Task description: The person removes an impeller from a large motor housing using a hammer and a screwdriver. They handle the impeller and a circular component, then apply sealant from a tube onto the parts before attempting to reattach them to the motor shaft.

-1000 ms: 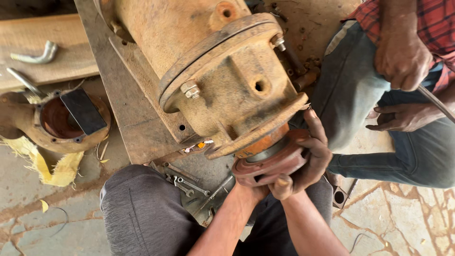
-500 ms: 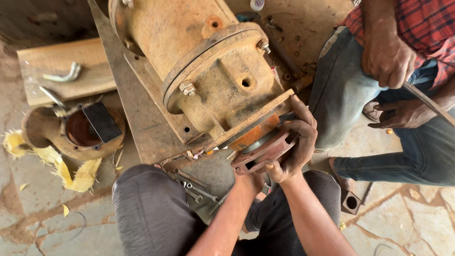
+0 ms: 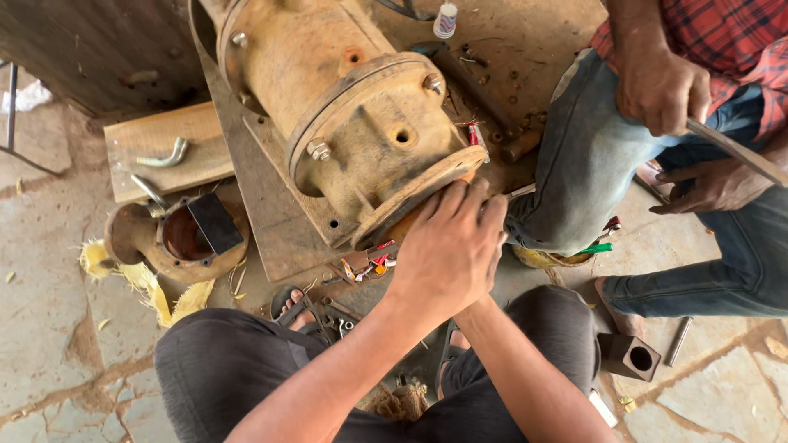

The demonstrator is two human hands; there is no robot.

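A big rusty cast-iron pump housing [image 3: 345,123] lies on a steel plate [image 3: 271,213], its flanged end [image 3: 410,197] turned toward me. My left hand [image 3: 447,246] is cupped over that end, fingertips on the flange rim, covering the reddish round part, of which only an orange sliver [image 3: 404,223] shows. My right forearm [image 3: 517,377] reaches up under the left hand. The right hand itself is almost wholly hidden behind it.
A co-worker in a plaid shirt and jeans sits at right, a hand [image 3: 661,90] gripping a flat metal bar [image 3: 739,152]. A rusty volute casing [image 3: 176,238] lies at left, beside a plank with a bent pipe [image 3: 168,152]. Small tools [image 3: 361,267] and a black block [image 3: 630,355] lie nearby.
Both hands were gripping the reddish round part just below the flange; now the left hand has slid up over the flange end and hides it. The view has shifted down and right.
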